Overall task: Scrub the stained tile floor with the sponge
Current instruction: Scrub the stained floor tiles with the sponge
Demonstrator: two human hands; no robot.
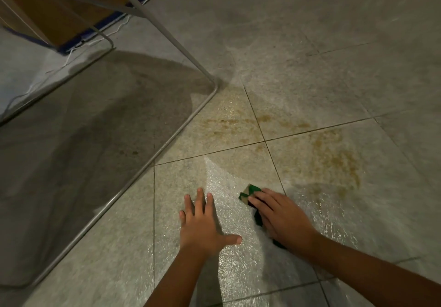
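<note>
In the head view, the left hand (pixel 202 223) is laid flat on the wet floor (pixel 358 68), fingers spread. The sponge (pixel 249 193) is pressed down under the right hand (pixel 284 218), fingers together, near the stain (pixel 334 161). A frame (pixel 181 125) is seen at left.

Tile floor (pixel 334 44) w/ stain (pixel 334 161), sponge (pixel 249 193), metal frame (pixel 167 144), poss. cable (pixel 69 55)

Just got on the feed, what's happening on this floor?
A person works on the grey tile floor. The right hand presses a green scrubbing sponge onto a wet, shiny tile, while the left hand lies flat beside it, fingers spread. The brown stains lie just beyond the sponge, across the grout lines, not yet scrubbed away. A thin grey metal frame stands to the left.
</note>
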